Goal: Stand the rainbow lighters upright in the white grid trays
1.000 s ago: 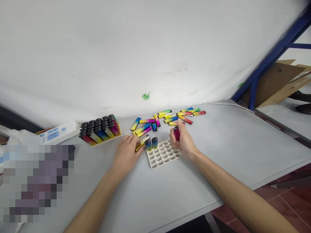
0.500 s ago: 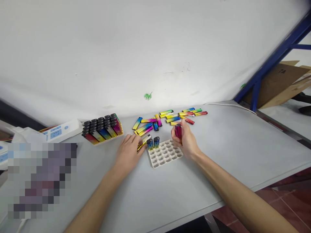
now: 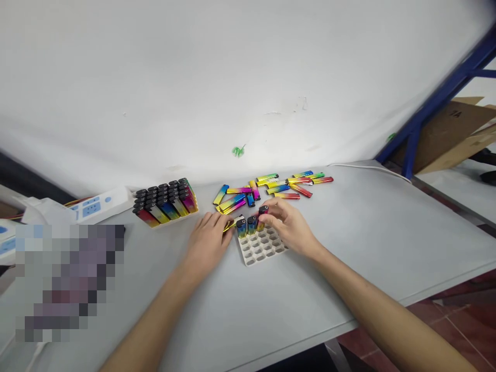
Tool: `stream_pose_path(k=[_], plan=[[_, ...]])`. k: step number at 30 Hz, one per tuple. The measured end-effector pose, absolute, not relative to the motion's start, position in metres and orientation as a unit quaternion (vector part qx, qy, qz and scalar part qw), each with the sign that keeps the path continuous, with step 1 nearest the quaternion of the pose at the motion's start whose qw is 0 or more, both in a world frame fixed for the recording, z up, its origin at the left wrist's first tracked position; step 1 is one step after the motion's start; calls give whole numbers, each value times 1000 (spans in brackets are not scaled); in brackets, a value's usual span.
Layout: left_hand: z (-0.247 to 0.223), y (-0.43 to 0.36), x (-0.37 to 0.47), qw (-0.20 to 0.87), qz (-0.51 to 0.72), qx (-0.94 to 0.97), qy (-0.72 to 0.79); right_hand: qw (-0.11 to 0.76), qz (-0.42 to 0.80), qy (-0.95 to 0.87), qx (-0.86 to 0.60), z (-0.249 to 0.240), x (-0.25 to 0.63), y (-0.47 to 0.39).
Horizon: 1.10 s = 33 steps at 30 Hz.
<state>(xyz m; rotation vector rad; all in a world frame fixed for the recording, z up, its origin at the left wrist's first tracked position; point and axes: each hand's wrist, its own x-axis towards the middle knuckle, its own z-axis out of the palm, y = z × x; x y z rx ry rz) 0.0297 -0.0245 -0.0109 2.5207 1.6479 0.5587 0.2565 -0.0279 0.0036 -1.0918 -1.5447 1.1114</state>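
A white tray with a grid of holes [image 3: 256,257] lies on the table in front of me. Two blue-and-gold lighters [image 3: 247,227] stand upright at its back left corner. Beside them, my right hand [image 3: 292,227] pinches a magenta-and-gold lighter [image 3: 262,218] by its upper part, upright at the tray's back row; whether its base is in a hole is hidden. My left hand [image 3: 209,235] rests at the tray's left side, fingers curled around a gold-and-silver lighter [image 3: 232,223] that is partly covered.
Several loose colourful lighters [image 3: 239,190] lie behind the tray, with more [image 3: 300,181] towards the wall at right. A filled rack of lighters [image 3: 166,203] stands left, near a white power strip [image 3: 95,206]. A blurred object [image 3: 77,279] occupies the left. A white cable [image 3: 364,166] runs along the back.
My right hand has moved left, bringing the magenta lighter from the tray's right side to beside the two standing lighters. My left hand has stayed nearly in place.
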Motion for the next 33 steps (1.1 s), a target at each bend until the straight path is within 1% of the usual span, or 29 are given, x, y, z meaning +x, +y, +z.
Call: stream_pose_path(k=[6,10,13,18,21,25,29,33], plan=[[-12,-24,30,21,186,819,543,400,383,-685,-474,3,256,-28],[-12,-24,31,24,190,816,545,370,392,-691,-482,10,258,-30],[-12,-24,32,56,219,806,546,359,394,-693,-486,13,261,-31],[-15,-23,36,170,313,751,556,408,328,-687,-504,7,265,-23],[-17,-22,38,223,350,732,540,424,314,-684,-505,0,266,-16],[-15,-23,39,219,350,753,513,423,330,-688,-490,-9,266,-9],[-13,-24,40,191,351,771,496,429,372,-674,-473,-14,263,-6],[-12,-26,40,187,355,779,481,431,416,-653,-464,-16,260,-5]])
